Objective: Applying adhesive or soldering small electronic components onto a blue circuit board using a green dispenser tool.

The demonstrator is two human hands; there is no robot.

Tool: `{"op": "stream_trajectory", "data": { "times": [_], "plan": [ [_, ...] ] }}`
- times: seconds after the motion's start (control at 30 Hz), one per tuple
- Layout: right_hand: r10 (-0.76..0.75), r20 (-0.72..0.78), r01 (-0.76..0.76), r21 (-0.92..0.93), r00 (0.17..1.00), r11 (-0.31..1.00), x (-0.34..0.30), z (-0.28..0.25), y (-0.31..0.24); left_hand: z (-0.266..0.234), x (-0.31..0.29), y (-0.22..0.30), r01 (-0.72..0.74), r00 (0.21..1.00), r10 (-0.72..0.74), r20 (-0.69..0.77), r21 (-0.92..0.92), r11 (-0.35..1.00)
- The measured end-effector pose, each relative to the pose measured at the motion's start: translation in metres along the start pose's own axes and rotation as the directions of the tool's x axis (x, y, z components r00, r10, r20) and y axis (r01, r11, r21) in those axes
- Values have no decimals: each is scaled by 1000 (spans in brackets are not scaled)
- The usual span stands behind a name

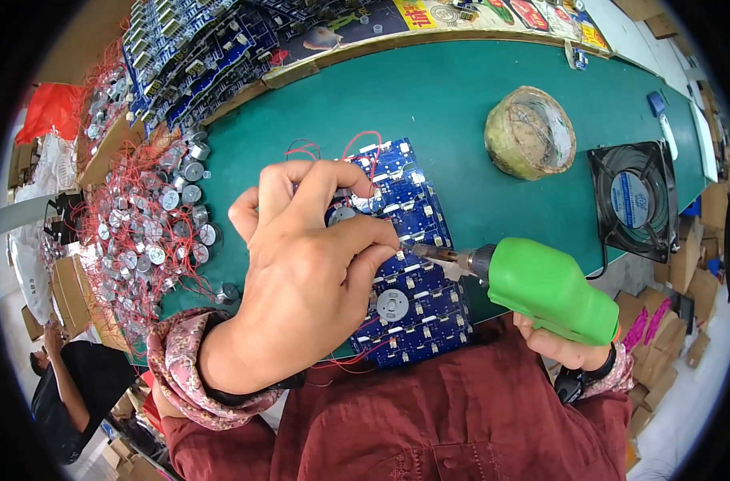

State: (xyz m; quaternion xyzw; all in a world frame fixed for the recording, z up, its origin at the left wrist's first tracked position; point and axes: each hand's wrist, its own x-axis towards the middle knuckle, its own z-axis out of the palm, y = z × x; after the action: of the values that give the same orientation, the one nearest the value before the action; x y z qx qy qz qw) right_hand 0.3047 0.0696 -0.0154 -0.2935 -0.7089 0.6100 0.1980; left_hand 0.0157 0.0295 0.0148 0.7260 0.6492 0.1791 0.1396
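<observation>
A panel of blue circuit boards lies on the bench in front of me. On it sit a round silver motor and a second one partly under my left hand. That hand arches over the panel with thumb and fingertips pinched together; whatever they hold is too small to make out. Red wires loop out from beyond the fingers. In my right hand is a green power screwdriver, gripped by its handle. Its metal bit points left and ends close to my left fingertips.
Many small motors with tangled red wires are heaped at the left. Stacked blue boards stand at the far left. A tape-wrapped round container and a black fan sit to the right. Another person is at lower left.
</observation>
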Motion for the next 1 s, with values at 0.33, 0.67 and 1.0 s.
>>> {"op": "stream_trajectory", "data": {
  "times": [0.33,0.67,1.0],
  "plan": [
    [51,-49,-46,85,997,995,-4,3,7,-1,2,4,-9,1000,9,-13,42,999],
    [19,-46,-16,77,999,997,-5,4,8,1,0,4,9,1000,-8,-28,33,999],
    [-105,119,129,-223,987,966,5,-4,-1,1,0,2,2,999,-1,-37,23,1000]
  ]
}}
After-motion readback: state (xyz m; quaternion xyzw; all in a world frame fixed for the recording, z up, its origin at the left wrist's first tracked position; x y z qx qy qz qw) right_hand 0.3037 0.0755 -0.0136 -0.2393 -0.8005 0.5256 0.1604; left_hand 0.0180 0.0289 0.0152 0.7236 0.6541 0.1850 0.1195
